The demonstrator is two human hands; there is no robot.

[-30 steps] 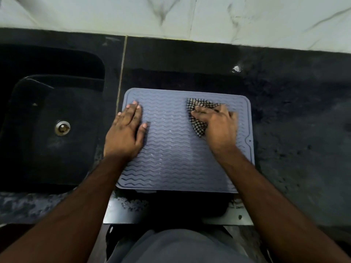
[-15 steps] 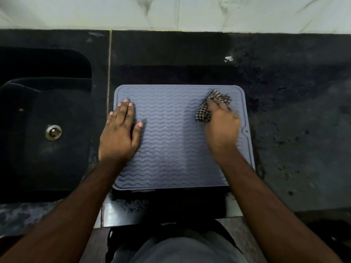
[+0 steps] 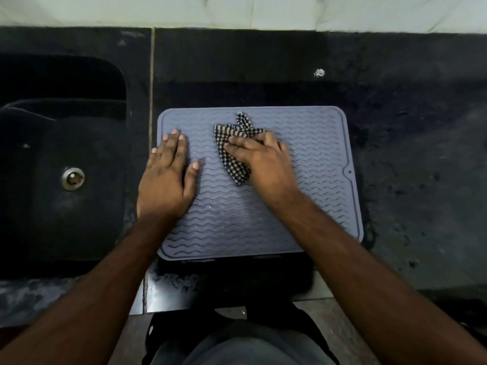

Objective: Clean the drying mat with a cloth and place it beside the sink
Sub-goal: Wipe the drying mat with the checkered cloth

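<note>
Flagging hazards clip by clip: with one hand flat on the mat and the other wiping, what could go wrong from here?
1. The mat overhangs the counter's front edge; a hard pull toward the body could probably drag it off.
2. The left hand pins only the left side, so the right end may shift or buckle under the right hand.
3. The cloth is bunched, so it may skip the wavy grooves.

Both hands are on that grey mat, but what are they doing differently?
The left hand lies flat with straight fingers, pressing directly on the grey wavy-ribbed silicone drying mat near its left edge. The right hand sits nearer the middle, fingers pressing a crumpled black-and-white checked cloth onto the mat. The left hand touches bare mat; the right mostly rests on cloth. Both are palm down.
</note>
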